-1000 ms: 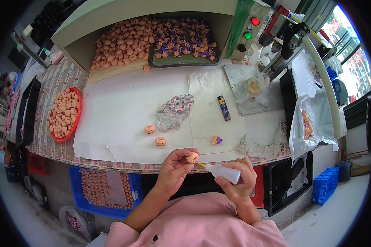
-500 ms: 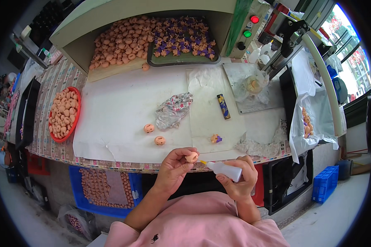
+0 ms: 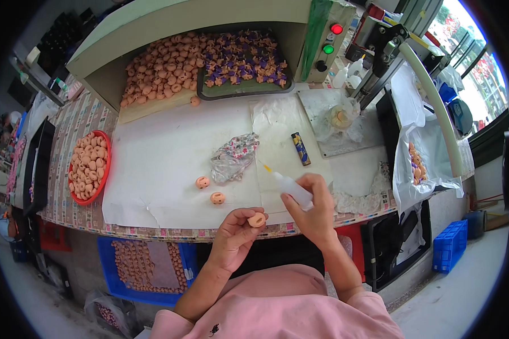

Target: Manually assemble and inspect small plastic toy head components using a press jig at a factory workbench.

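My left hand (image 3: 232,240) pinches a small peach-coloured doll head (image 3: 257,220) between thumb and fingers at the table's front edge, an opening on it turned upward. In my right hand (image 3: 315,210) is a white squeeze bottle (image 3: 293,188), tilted, its yellow nozzle (image 3: 267,168) pointing up and left, away from the head. Two more doll heads, one (image 3: 202,182) behind the other (image 3: 218,198), lie on the white paper beyond my left hand. Behind them sits a crumpled floral cloth and plastic bundle (image 3: 234,158). A blue-and-gold tube (image 3: 301,149) lies beyond the bottle.
A red basket (image 3: 108,164) of doll heads stands at left. Under the hood are a heap of heads (image 3: 161,68) and a black tray (image 3: 249,93) of purple-clad figure pieces. A metal plate (image 3: 350,138) bears a plastic-wrapped object at right. Below the table edge is a blue crate (image 3: 104,260).
My right hand has drawn the bottle up and away from the doll head, its nozzle now raised. The small purple-and-peach piece on the paper is now out of sight near my right hand.
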{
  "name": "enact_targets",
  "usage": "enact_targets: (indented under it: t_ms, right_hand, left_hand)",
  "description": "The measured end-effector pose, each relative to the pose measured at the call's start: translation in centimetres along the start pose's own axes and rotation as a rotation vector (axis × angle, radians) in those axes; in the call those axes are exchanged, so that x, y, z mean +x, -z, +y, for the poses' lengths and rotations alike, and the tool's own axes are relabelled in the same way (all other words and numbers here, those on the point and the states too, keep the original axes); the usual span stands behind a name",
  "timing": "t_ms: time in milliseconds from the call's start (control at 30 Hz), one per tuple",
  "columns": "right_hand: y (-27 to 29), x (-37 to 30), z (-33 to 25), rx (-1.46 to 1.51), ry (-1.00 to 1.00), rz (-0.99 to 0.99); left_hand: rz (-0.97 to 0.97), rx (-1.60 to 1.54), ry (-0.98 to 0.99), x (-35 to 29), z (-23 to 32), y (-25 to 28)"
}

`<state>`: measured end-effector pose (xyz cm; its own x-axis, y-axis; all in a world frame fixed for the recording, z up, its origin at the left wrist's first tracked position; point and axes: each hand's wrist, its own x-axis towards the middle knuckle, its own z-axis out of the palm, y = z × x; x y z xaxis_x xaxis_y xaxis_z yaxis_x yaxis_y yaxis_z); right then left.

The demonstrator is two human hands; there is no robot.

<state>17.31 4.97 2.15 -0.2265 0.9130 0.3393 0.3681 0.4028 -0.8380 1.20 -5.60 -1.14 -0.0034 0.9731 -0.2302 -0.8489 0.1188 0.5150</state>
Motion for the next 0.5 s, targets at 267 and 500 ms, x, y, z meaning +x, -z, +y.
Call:
enact_targets:
  t_ms: [267,500]
  right_hand:
    - [-2.4,5.4,0.7,-0.172,0.122,-0.265]
    - [2.6,2.3,1.3,-0.305,0.079,-0.185]
  left_hand:
    - [0.029,-0.097,0.054,-1.2,0.1,-0.7]
    - [0.063,-0.101,0.035,-1.1,1.0,0.4]
